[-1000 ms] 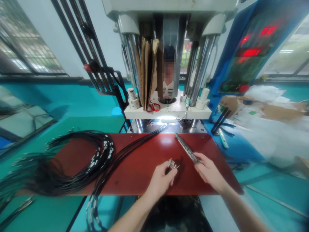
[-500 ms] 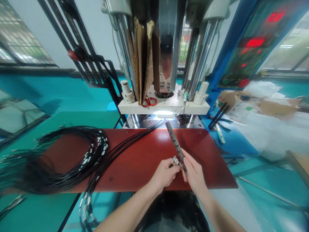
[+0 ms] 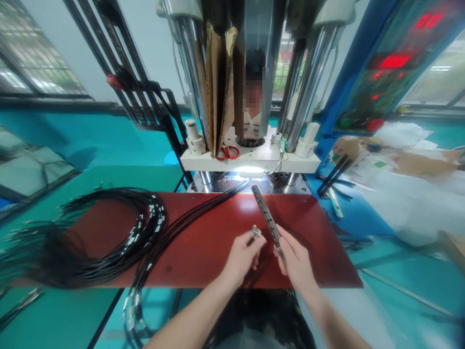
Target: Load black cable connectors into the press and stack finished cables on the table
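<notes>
My right hand is closed around the lower end of a long dark slotted metal bar, which tilts away toward the machine. Between the thumb and fingers of my left hand are small silvery metal pieces; their exact kind is too blurred to tell. The left hand is apart from the bar, just to its left. Both hands hover over a red-brown board. Black cables with silvery and white fittings run across the board toward the lit gap under the machine plate.
A press-like machine with a white plate stands ahead, red-handled scissors and folded cardboard on it. Coiled black cables lie at left. At right are a control panel, a green-and-white cutter and plastic bags.
My left hand has moved left, away from the bar, with the small metal pieces still in it. The right hand keeps the bar at nearly the same tilt. The view has shifted slightly.
</notes>
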The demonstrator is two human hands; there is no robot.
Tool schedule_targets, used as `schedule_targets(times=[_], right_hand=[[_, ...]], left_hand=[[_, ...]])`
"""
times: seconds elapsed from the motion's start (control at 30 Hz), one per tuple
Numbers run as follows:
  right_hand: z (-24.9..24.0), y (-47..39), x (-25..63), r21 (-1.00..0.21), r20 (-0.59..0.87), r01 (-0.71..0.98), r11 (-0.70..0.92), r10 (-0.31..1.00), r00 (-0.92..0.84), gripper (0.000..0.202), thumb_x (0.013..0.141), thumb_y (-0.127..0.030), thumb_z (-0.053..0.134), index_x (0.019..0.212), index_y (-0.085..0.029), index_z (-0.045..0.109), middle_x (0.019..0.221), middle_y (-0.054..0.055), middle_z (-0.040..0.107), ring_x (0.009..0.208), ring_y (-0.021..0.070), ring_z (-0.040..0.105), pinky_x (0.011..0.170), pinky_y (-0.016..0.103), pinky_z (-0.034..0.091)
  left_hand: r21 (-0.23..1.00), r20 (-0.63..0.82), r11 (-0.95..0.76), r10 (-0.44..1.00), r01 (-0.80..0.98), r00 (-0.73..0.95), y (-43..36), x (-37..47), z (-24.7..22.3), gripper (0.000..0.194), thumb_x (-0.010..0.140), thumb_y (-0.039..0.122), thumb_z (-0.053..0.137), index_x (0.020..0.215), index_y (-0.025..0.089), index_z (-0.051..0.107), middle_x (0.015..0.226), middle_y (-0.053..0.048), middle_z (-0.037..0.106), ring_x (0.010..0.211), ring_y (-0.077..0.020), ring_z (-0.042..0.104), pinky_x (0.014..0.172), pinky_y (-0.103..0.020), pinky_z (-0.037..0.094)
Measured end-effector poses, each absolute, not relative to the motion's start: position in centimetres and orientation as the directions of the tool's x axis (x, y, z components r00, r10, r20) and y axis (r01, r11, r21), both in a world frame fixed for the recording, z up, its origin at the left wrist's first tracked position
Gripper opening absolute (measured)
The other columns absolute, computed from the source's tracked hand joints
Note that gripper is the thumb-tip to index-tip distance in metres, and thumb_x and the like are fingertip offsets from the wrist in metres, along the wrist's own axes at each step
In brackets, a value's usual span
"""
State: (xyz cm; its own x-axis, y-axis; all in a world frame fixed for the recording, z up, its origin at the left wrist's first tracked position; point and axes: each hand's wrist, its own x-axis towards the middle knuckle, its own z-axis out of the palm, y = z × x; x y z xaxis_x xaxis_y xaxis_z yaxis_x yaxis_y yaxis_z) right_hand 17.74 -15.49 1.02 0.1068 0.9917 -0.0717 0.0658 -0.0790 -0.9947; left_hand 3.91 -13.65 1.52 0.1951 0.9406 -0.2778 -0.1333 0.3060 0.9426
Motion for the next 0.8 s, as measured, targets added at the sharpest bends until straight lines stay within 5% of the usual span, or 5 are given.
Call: schedule_targets(times=[0.2, 0.4, 0.8], right_hand=[[2.0, -15.7, 17.5, -0.994, -0.099, 0.036, -0.104, 0.988, 0.121, 0.053, 0.081, -0.044, 0.048, 0.122, -0.011, 0.050, 0.052, -0.003, 0.051, 0.033, 0.0047, 0.035, 0.034, 0.018, 0.027], [2.2, -15.8, 17.5, -0.990, -0.110, 0.072, -0.118, 0.988, 0.109, 0.057, 0.078, -0.051, 0.049, 0.119, -0.012, 0.054, 0.054, -0.003, 0.051, 0.034, 0.0062, 0.035, 0.034, 0.021, 0.027], [0.7, -15.5, 17.7, -0.981, -0.064, 0.182, -0.069, 0.997, 0.034, 0.053, 0.082, -0.045, 0.045, 0.123, -0.010, 0.051, 0.044, -0.006, 0.044, 0.033, 0.0073, 0.035, 0.035, 0.021, 0.031]], left_hand=[[0.880, -0.382, 0.431, 0.892, -0.199, 0.243, -13.2, 3.3, 1.9, 0.031, 0.074, 0.049, 0.051, 0.076, 0.018, 0.046, 0.051, 0.008, 0.035, 0.037, -0.0032, 0.025, 0.035, -0.016, 0.011], [0.981, -0.187, 0.195, 0.949, -0.008, 0.252, -13.4, 4.5, 1.7, 0.031, 0.068, 0.036, 0.061, 0.056, 0.015, 0.042, 0.048, 0.006, 0.041, 0.044, -0.0041, 0.031, 0.044, -0.018, 0.025], [0.975, -0.195, 0.214, 0.954, -0.062, 0.228, -13.4, 4.6, 1.8, 0.026, 0.073, 0.036, 0.056, 0.060, 0.014, 0.051, 0.054, 0.002, 0.050, 0.050, -0.0079, 0.044, 0.048, -0.019, 0.033]])
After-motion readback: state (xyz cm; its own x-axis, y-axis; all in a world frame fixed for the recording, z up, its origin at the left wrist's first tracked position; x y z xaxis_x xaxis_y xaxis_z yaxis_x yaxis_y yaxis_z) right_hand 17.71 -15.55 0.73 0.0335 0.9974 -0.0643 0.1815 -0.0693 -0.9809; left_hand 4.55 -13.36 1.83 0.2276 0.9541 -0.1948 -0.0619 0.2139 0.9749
